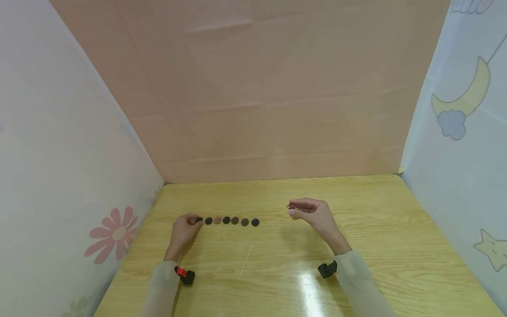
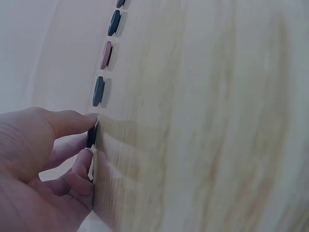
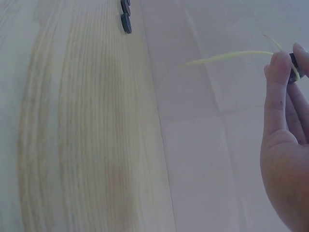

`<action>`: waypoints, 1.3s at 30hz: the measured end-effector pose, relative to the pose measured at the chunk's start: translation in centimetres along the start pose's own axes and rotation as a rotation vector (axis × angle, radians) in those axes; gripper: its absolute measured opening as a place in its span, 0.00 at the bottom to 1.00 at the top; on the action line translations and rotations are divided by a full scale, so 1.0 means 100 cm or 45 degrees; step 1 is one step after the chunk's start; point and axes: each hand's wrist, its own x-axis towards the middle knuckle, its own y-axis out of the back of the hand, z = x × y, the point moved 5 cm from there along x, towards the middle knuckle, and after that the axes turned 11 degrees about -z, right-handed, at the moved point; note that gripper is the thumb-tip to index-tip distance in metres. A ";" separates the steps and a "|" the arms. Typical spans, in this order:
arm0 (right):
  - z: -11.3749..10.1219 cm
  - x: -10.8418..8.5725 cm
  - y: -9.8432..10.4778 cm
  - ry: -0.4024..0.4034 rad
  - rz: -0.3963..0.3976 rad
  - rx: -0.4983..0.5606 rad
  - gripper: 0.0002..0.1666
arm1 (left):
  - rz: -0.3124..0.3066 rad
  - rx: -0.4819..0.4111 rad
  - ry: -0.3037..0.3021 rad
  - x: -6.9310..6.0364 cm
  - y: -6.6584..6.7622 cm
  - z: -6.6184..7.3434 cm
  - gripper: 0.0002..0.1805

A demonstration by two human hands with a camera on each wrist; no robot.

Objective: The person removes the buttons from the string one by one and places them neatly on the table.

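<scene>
Several small round discs lie in a row on the wooden table; some are black (image 1: 226, 220), others brown (image 1: 244, 222), and one is reddish-brown (image 1: 217, 220). At the row's left end my left hand (image 1: 183, 231) pinches a black disc (image 2: 91, 137) between thumb and fingertips, low against the tabletop. Raised over the table to the right of the row, my right hand (image 1: 317, 215) pinches a small dark brown piece (image 1: 292, 205), perhaps stacked discs. In the right wrist view a thin yellow strand (image 3: 231, 54) runs out from the dark piece; fingers partly hide it.
A light wooden table (image 1: 285, 281) carries everything. Behind it rises a creased tan backdrop (image 1: 257, 110), with pale printed sheets at the left (image 1: 59, 154) and right (image 1: 467, 176). A thin pale line (image 1: 247, 258) shows on the table between the arms.
</scene>
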 end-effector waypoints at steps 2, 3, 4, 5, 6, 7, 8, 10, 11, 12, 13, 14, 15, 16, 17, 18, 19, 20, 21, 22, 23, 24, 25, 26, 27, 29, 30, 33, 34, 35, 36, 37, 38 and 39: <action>0.000 0.000 0.000 -0.002 -0.001 -0.001 0.28 | -0.002 -0.003 0.010 0.000 0.000 0.000 0.17; 0.000 0.000 0.000 0.000 -0.002 -0.001 0.28 | -0.004 -0.004 0.014 0.000 -0.001 0.000 0.17; 0.000 0.000 0.000 0.001 -0.002 0.000 0.28 | -0.009 -0.006 0.015 0.001 -0.001 -0.001 0.17; 0.001 0.000 0.000 0.003 -0.002 0.003 0.28 | -0.009 -0.008 0.022 0.001 -0.001 -0.001 0.17; 0.001 0.000 0.000 0.002 -0.002 0.003 0.28 | -0.010 -0.008 0.028 0.001 -0.001 -0.002 0.17; 0.001 0.000 -0.001 0.004 -0.003 0.006 0.28 | -0.012 -0.011 0.032 0.001 -0.002 -0.002 0.18; 0.001 0.000 -0.001 0.004 -0.002 0.007 0.28 | -0.017 -0.014 0.035 0.001 -0.002 -0.002 0.18; 0.000 0.000 -0.001 0.003 0.000 0.012 0.28 | -0.022 -0.022 0.041 -0.001 -0.002 -0.001 0.19; 0.000 0.000 -0.001 0.001 0.000 0.013 0.28 | -0.025 -0.027 0.044 -0.002 -0.001 0.001 0.20; 0.000 0.001 -0.001 0.001 -0.002 0.014 0.28 | -0.027 -0.033 0.049 -0.003 -0.001 0.001 0.20; 0.000 0.001 -0.001 0.000 -0.002 0.017 0.28 | -0.029 -0.041 0.054 -0.004 -0.001 0.002 0.21; 0.000 0.001 -0.001 0.000 -0.004 0.018 0.28 | -0.032 -0.046 0.056 -0.005 -0.001 0.003 0.21; 0.000 0.001 -0.001 0.002 -0.007 0.022 0.27 | -0.032 -0.049 0.060 -0.005 -0.001 0.003 0.22; 0.000 0.001 -0.002 0.002 -0.007 0.025 0.27 | -0.029 -0.053 0.063 -0.005 -0.001 0.004 0.22; 0.000 0.001 -0.002 0.003 -0.008 0.025 0.27 | -0.026 -0.054 0.063 -0.005 -0.001 0.004 0.23; 0.000 0.001 -0.002 0.004 -0.008 0.026 0.27 | -0.024 -0.057 0.056 -0.005 -0.001 0.005 0.23; 0.000 0.001 -0.001 0.004 -0.006 0.026 0.27 | -0.020 -0.060 0.050 -0.005 -0.001 0.005 0.24; 0.000 0.001 -0.001 0.006 -0.005 0.028 0.27 | -0.014 -0.062 0.043 -0.005 -0.001 0.006 0.24; 0.000 0.001 -0.001 0.008 -0.003 0.030 0.27 | -0.004 -0.067 0.041 -0.005 -0.001 0.007 0.24; 0.000 0.002 -0.001 0.009 -0.001 0.029 0.27 | 0.002 -0.074 0.034 -0.005 -0.001 0.008 0.24; 0.000 0.002 -0.001 0.013 -0.003 0.024 0.27 | 0.008 -0.081 0.029 -0.005 -0.001 0.010 0.24; 0.001 0.003 -0.001 0.017 -0.004 0.026 0.28 | 0.012 -0.085 0.023 -0.005 0.000 0.011 0.24; 0.001 0.003 -0.001 0.020 -0.002 0.026 0.28 | 0.017 -0.088 0.026 -0.005 0.000 0.012 0.23; 0.001 0.003 -0.001 0.024 -0.001 0.028 0.29 | 0.021 -0.092 0.026 -0.005 0.001 0.014 0.23; 0.001 0.003 -0.001 0.030 -0.004 0.026 0.30 | 0.026 -0.095 0.025 -0.005 0.002 0.015 0.23; 0.000 0.003 -0.001 0.036 -0.004 0.025 0.29 | 0.039 -0.094 0.019 -0.005 0.004 0.020 0.23; 0.000 0.003 -0.001 0.036 -0.001 0.031 0.29 | 0.047 -0.086 0.009 -0.006 0.005 0.024 0.23; -0.001 0.003 -0.002 0.039 0.000 0.035 0.27 | 0.085 -0.074 -0.031 -0.008 0.008 0.036 0.22; -0.002 0.003 -0.002 0.038 0.002 0.039 0.26 | 0.098 -0.069 -0.051 -0.009 0.009 0.041 0.22; -0.002 0.003 -0.002 0.041 -0.001 0.040 0.26 | 0.110 -0.063 -0.074 -0.010 0.009 0.047 0.21; -0.003 0.003 -0.002 0.043 -0.002 0.044 0.26 | 0.115 -0.058 -0.102 -0.011 0.010 0.053 0.21; -0.003 0.003 -0.002 0.044 -0.003 0.045 0.27 | 0.121 -0.061 -0.124 -0.012 0.010 0.059 0.21; -0.004 0.003 -0.002 0.044 -0.001 0.046 0.27 | 0.124 -0.065 -0.145 -0.012 0.010 0.065 0.20; -0.004 0.003 -0.003 0.046 -0.001 0.047 0.28 | 0.124 -0.066 -0.167 -0.013 0.009 0.071 0.20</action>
